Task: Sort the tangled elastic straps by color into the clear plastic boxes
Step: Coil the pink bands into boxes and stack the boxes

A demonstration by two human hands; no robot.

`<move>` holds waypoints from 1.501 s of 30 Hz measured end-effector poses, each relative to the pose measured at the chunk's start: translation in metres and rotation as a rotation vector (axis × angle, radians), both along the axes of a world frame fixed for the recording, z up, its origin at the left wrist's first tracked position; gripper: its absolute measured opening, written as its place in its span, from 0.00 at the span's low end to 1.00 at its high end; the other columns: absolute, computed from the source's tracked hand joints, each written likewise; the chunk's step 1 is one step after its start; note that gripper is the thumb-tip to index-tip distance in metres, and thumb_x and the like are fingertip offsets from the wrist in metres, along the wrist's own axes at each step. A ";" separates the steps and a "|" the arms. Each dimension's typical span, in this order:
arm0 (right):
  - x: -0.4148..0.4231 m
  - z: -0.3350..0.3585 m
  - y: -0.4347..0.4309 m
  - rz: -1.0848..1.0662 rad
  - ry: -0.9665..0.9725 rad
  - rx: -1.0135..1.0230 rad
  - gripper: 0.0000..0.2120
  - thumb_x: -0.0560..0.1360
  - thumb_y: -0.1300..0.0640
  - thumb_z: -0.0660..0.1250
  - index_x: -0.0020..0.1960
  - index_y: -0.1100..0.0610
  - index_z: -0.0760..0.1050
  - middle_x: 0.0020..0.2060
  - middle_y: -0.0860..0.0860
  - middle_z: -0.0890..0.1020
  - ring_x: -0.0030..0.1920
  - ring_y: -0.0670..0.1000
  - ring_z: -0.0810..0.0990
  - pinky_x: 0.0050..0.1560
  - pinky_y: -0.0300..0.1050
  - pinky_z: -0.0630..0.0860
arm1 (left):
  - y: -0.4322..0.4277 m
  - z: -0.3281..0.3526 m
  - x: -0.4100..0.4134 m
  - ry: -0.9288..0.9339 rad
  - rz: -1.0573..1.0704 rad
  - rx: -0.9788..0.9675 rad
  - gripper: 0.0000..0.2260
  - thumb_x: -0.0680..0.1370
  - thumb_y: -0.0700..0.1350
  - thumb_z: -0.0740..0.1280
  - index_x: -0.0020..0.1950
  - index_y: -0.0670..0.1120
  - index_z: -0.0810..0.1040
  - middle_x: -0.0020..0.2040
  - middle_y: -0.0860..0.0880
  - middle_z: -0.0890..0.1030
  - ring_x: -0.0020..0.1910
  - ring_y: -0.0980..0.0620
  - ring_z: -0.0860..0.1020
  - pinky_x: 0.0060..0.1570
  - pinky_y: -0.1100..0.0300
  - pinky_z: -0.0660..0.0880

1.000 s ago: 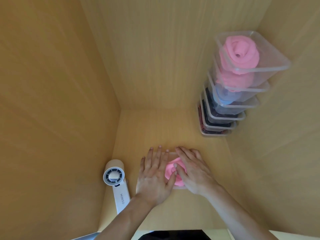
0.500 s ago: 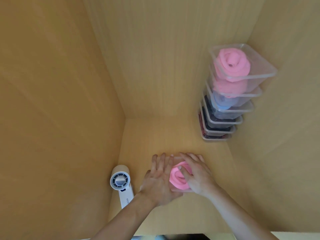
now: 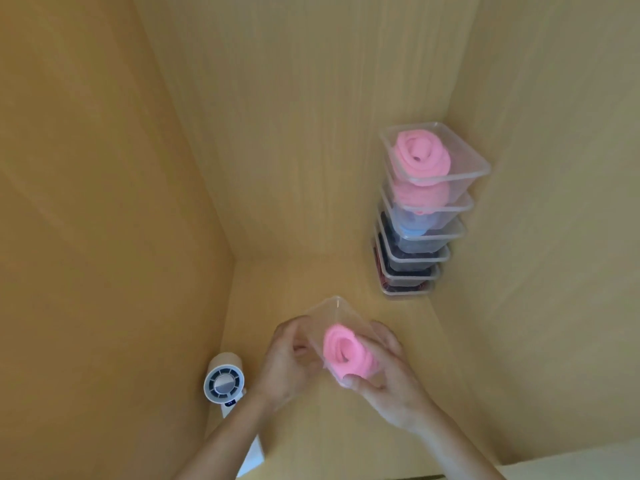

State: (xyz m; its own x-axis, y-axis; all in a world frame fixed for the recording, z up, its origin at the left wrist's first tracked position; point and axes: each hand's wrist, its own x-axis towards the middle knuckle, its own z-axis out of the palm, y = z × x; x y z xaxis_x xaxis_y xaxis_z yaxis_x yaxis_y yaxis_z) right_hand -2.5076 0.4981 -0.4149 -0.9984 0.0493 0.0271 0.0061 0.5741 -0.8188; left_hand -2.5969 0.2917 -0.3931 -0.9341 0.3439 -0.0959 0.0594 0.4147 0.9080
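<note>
1. The left hand (image 3: 287, 363) has its fingers (image 3: 294, 329) bent around the left side of a clear plastic box (image 3: 332, 313). They grip its wall, and the fingertips show dimly through the plastic.
2. The right hand (image 3: 394, 386) holds the opposite side of the same box. Its fingers are curled behind the right wall and the thumb (image 3: 353, 381) is pressed at the near lower edge.
3. The thumb tip lies right against the pink roll. Whether it touches the strap itself or only the plastic over it is hard to make out in the blur.
4. The box is off the wooden floor (image 3: 311, 278) of the compartment, held between both hands. It is tilted, with one corner pointing up and away from the person.
5. Inside it sits a pink elastic strap (image 3: 346, 355), wound into a thick coil with a hollow centre. It fills the lower part of the box.
6. In the far right corner stands a stack of clear boxes (image 3: 415, 258), well apart from the hands.
7. The top box (image 3: 483, 169) of the stack holds another pink coil (image 3: 420, 157).
8. The box under it also shows pink, the next a blue strap (image 3: 415, 231), and the lower ones hold dark contents. The bottom one looks reddish.
9. A white handheld fan (image 3: 224, 382) lies on the floor just left of the left wrist.
</note>
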 end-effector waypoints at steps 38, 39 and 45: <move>-0.060 0.250 0.043 -0.270 0.940 0.354 0.19 0.71 0.61 0.74 0.63 0.56 0.82 0.64 0.51 0.78 0.65 0.57 0.76 0.66 0.53 0.72 | 0.079 0.233 -0.012 0.554 -0.034 0.620 0.24 0.74 0.33 0.72 0.66 0.51 0.73 0.67 0.52 0.77 0.69 0.50 0.76 0.65 0.55 0.76; -0.061 0.254 0.048 -0.287 0.946 0.366 0.20 0.71 0.63 0.74 0.63 0.57 0.82 0.64 0.52 0.78 0.65 0.57 0.75 0.67 0.52 0.71 | 0.086 0.236 -0.016 0.551 -0.048 0.632 0.24 0.75 0.33 0.72 0.67 0.50 0.73 0.66 0.52 0.77 0.68 0.50 0.76 0.65 0.54 0.76; -0.074 0.268 0.075 -0.367 0.821 0.387 0.24 0.70 0.68 0.76 0.64 0.56 0.80 0.65 0.50 0.77 0.63 0.56 0.75 0.68 0.38 0.66 | 0.127 0.243 -0.045 0.493 -0.107 0.609 0.22 0.78 0.35 0.70 0.68 0.49 0.71 0.67 0.53 0.76 0.68 0.53 0.75 0.66 0.52 0.76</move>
